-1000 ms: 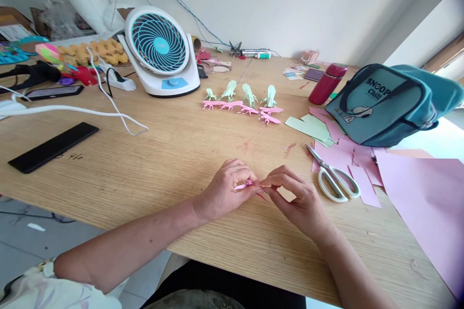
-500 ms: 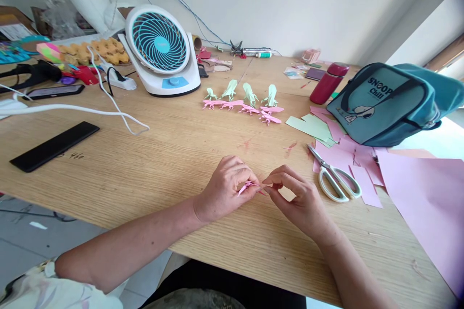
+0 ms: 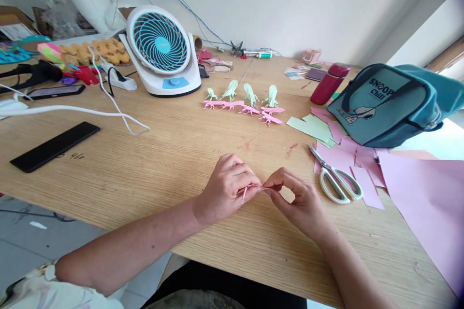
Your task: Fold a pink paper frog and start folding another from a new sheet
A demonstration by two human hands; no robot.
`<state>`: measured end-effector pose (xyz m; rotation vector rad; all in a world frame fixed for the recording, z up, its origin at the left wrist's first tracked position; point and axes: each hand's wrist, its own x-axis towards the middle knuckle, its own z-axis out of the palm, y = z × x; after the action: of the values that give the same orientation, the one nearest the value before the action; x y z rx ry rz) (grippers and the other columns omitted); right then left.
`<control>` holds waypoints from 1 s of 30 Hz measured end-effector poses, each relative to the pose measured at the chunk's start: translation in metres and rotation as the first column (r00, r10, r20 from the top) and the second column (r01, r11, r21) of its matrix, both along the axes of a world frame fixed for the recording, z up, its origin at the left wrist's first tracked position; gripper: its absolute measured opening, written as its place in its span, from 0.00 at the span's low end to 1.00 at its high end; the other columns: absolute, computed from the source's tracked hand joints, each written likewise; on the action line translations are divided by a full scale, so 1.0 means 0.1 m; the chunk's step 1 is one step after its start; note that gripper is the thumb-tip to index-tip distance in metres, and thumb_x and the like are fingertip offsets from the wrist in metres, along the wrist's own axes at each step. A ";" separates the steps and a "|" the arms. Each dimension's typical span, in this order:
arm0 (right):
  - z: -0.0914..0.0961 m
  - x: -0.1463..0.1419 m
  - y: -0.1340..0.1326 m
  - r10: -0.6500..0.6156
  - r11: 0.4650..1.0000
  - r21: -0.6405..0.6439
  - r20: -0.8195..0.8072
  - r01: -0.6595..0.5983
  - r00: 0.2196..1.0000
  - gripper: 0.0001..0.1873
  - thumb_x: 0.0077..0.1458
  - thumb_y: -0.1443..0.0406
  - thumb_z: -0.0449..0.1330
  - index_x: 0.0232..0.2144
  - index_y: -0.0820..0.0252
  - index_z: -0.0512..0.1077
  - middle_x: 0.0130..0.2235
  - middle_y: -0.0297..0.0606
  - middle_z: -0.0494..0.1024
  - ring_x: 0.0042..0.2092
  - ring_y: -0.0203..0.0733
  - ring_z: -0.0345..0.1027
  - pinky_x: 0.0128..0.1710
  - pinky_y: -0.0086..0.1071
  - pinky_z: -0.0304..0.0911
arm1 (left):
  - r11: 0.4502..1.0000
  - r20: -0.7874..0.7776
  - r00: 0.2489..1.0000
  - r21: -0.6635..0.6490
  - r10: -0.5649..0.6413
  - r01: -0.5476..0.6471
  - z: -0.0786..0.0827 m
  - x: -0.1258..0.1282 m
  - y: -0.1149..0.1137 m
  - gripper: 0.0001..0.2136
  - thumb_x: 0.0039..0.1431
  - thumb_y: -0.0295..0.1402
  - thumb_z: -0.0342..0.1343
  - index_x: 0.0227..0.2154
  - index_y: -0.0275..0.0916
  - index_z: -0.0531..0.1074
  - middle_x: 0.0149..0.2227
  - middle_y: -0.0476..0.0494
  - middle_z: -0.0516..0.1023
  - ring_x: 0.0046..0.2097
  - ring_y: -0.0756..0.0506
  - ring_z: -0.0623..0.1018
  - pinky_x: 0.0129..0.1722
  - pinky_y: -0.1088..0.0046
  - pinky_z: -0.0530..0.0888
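Between my two hands, above the near part of the wooden table, is a small folded pink paper piece (image 3: 245, 192). My left hand (image 3: 228, 183) pinches it, and a thin pink strip sticks out below the fingers. The thumb and forefinger of my right hand (image 3: 297, 198) are closed on its other end, the fingertips of both hands almost meeting. Most of the piece is hidden by the fingers. Farther back stand several pink folded paper insects (image 3: 250, 109) in a row, with several pale green ones (image 3: 250, 94) behind them.
White-handled scissors (image 3: 335, 181) lie right of my right hand, by pink paper pieces (image 3: 368, 186), green strips (image 3: 313, 127) and a large pink sheet (image 3: 424, 203). A teal bag (image 3: 384, 106), red flask (image 3: 329, 84), fan (image 3: 161, 53), black flat bar (image 3: 54, 146) and white cable (image 3: 72, 110) surround the work area.
My right fingertips have closed onto the paper piece beside my left fingertips. The pink part below my left hand now points more downward. The things on the table have stayed put.
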<state>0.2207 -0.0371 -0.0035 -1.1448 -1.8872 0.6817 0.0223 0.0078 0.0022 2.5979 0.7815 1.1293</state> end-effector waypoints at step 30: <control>-0.09 -0.01 0.03 -0.207 0.956 -0.244 -0.163 0.164 0.965 0.11 0.64 0.58 0.54 0.40 0.57 0.73 0.34 0.37 0.77 0.35 0.41 0.71 0.36 0.33 0.63 | 0.818 0.297 0.955 -0.553 0.015 0.159 -0.07 0.06 0.03 0.02 0.56 0.27 0.63 0.33 0.36 0.77 0.33 0.47 0.74 0.34 0.52 0.74 0.35 0.79 0.71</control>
<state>0.2196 -0.0345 -0.0120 -1.3352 -1.5493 0.8839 0.0285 0.0109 -0.0044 1.8942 0.7932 1.0195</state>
